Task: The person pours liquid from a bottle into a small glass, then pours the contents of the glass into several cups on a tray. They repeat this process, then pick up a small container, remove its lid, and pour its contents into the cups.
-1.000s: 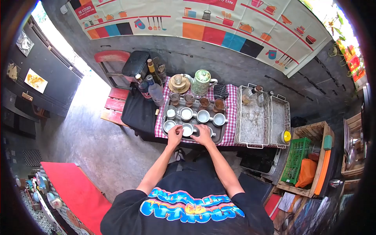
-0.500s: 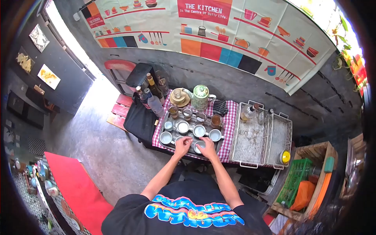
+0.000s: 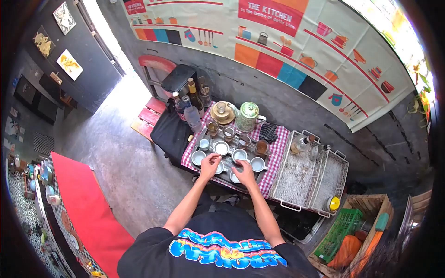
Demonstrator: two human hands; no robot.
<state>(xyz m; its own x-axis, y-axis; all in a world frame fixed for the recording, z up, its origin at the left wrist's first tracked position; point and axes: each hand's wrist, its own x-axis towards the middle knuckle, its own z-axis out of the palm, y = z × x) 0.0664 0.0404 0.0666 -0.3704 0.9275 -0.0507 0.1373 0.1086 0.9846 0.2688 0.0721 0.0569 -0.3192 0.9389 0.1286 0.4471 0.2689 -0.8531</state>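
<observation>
Both hands hover over the front of a metal tray (image 3: 211,134) crowded with white cups. My left hand (image 3: 211,165) has its fingertips drawn together beside a partly covered cup (image 3: 219,167); anything between them is too small to make out. My right hand (image 3: 244,174) is curved, thumb and fingers apart, with a front cup (image 3: 235,177) below and another cup (image 3: 239,155) just beyond. A cup (image 3: 198,158) stands left of my left hand and a cup (image 3: 257,164) right of my right hand. Behind is a cup with pale contents (image 3: 221,148). Brown-filled glasses (image 3: 261,148) line the back.
A green patterned pot (image 3: 248,118) and stacked saucers (image 3: 222,113) stand behind the tray on a checked cloth (image 3: 273,162). Bottles (image 3: 192,115) are at left. Wire racks (image 3: 296,180) hold bottles and a yellow-lidded jar (image 3: 332,204). A wooden crate (image 3: 384,213) sits lower right.
The camera view has turned and shifted, so the scene sits tilted. Both hands stay over the front cups, with the right fingers now nearer the cup in the row behind.
</observation>
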